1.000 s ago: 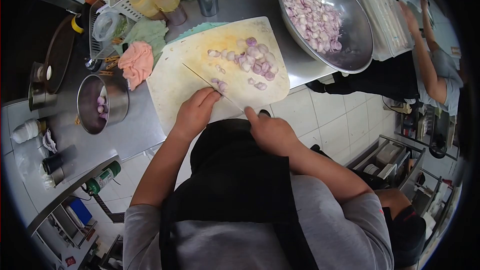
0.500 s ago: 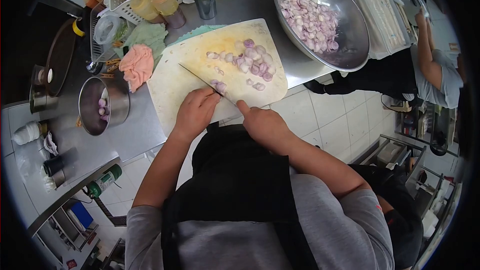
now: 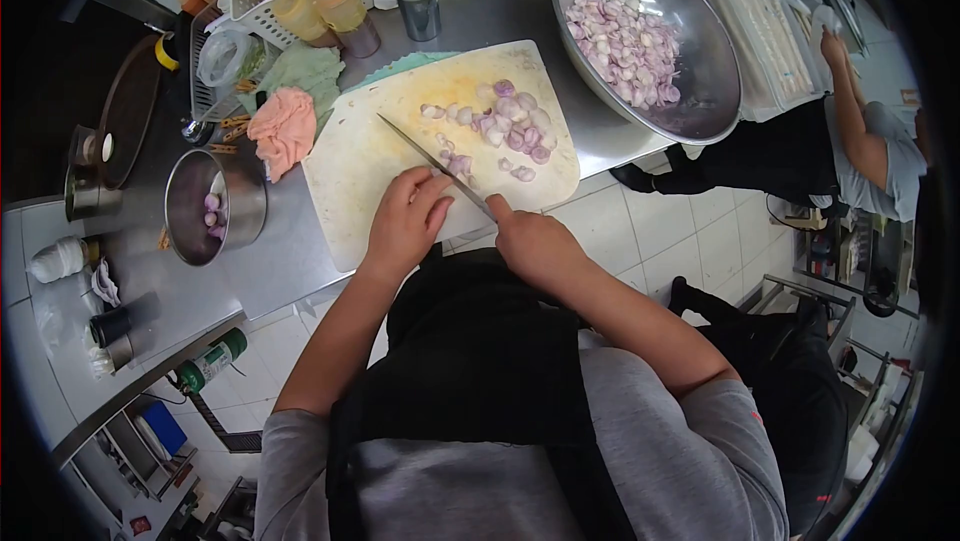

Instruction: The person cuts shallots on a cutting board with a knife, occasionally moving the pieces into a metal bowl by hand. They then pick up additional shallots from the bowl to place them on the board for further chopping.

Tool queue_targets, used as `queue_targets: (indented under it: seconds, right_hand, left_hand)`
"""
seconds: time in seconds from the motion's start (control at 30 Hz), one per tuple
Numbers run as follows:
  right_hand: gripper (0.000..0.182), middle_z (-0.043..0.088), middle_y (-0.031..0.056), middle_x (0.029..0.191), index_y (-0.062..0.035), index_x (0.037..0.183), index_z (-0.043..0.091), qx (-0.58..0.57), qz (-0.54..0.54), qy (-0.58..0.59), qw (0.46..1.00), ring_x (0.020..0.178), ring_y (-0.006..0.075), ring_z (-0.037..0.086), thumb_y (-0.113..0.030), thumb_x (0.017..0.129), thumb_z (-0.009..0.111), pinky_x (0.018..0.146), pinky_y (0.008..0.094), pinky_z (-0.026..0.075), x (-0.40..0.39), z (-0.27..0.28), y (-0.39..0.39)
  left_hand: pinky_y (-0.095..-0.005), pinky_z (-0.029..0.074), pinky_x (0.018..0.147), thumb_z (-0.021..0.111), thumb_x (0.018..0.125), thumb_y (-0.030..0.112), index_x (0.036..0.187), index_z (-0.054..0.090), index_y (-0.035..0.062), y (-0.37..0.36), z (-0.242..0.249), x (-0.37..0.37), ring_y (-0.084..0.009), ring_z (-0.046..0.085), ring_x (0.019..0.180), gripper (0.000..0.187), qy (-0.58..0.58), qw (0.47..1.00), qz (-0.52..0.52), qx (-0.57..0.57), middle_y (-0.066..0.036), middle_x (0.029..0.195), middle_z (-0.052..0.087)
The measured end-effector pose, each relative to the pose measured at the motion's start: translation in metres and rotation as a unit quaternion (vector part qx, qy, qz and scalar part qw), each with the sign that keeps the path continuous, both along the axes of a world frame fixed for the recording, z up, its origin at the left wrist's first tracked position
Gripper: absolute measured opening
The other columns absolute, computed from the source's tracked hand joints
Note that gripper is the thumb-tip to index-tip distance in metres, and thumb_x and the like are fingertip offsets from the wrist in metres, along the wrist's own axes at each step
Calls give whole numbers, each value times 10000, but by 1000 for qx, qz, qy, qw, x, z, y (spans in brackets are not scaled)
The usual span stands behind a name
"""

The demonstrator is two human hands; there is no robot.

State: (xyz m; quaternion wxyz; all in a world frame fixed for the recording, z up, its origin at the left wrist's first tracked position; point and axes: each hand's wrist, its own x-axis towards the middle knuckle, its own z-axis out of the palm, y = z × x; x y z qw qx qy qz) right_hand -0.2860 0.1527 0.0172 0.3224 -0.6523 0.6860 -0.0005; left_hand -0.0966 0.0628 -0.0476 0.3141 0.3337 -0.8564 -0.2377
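Note:
My right hand (image 3: 540, 249) is wrapped round the handle of a knife (image 3: 425, 154), its blade slanting up and left across the white cutting board (image 3: 345, 186). Just left of the blade, my left hand (image 3: 402, 223) rests on the board with fingers curled; anything under the fingertips is hidden. Some shallot slices (image 3: 456, 163) lie right beside the blade. Farther up the board sits a loose pile of cut shallots (image 3: 517, 123), purple and white. A big steel bowl (image 3: 705, 76) at the upper right holds many sliced shallots (image 3: 625, 51).
A steel pot (image 3: 245, 206) with a few shallots stands at left. Beside the board lie a pink cloth (image 3: 282, 131) and a green cloth (image 3: 305, 76). Squeeze bottles (image 3: 418, 1) and a white basket (image 3: 270, 31) are behind. Another person (image 3: 870, 141) stands at right.
The knife tip has shifted right, and the blade now stands nearer the sliced shallots. My left hand's fingers have moved slightly up and right. A second person's dark-clad leg shows more at lower right.

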Motion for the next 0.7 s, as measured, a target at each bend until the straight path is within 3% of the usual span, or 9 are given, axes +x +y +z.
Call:
queue_targets:
  seconds: [0.17, 0.27, 0.33, 0.47, 0.53, 0.7]
  right_hand:
    - [281, 689, 219, 827, -30, 1181, 459, 15, -4, -3, 1000, 759, 402, 703, -83, 908, 500, 652, 513, 562, -3, 6, 5]
    - [287, 691, 213, 828, -30, 1185, 464, 21, 2, -4, 1000, 750, 398, 701, -102, 911, 513, 658, 515, 561, -19, 5, 21]
    - [292, 692, 211, 832, -30, 1187, 465, 21, 10, 0, 1000, 747, 395, 701, -109, 912, 521, 661, 516, 561, -30, 6, 29]
    - [310, 690, 202, 801, -24, 1197, 470, 15, -9, 37, 999, 714, 384, 698, -97, 903, 536, 639, 503, 562, -39, 8, 33]
    - [314, 690, 197, 788, -21, 1198, 472, 7, -24, 41, 999, 703, 381, 698, -90, 899, 539, 632, 501, 562, -38, 5, 33]
    - [313, 688, 196, 770, -14, 1187, 467, -49, -13, 24, 998, 693, 377, 698, -95, 896, 550, 617, 496, 563, -25, 5, 29]
  left_hand:
    - [-382, 544, 805, 762, 823, 58, 1103, 647, 60, -11, -2, -3, -310, 653, 931, 303, 10, 998, 56, 5, -128, 1115, 618]
    - [-367, 548, 797, 748, 826, 17, 1079, 643, 44, -13, 3, -2, -294, 660, 896, 276, 51, 993, 72, 74, -124, 1057, 637]
    - [-352, 552, 787, 727, 834, -11, 1078, 636, 38, -15, 8, 2, -270, 667, 873, 265, 91, 976, 135, 141, -114, 994, 653]
    - [-336, 553, 773, 722, 833, -15, 1101, 630, 39, -16, 13, 16, -250, 668, 864, 289, 46, 983, 144, 104, -106, 955, 658]
    - [-339, 549, 784, 730, 821, -13, 1110, 628, 43, -14, 12, 18, -249, 659, 867, 311, 16, 991, 88, 99, -111, 989, 652]
    - [-339, 533, 811, 750, 817, 13, 1126, 626, 40, -18, 30, 16, -245, 643, 899, 335, 20, 990, 107, 92, -109, 1023, 631]
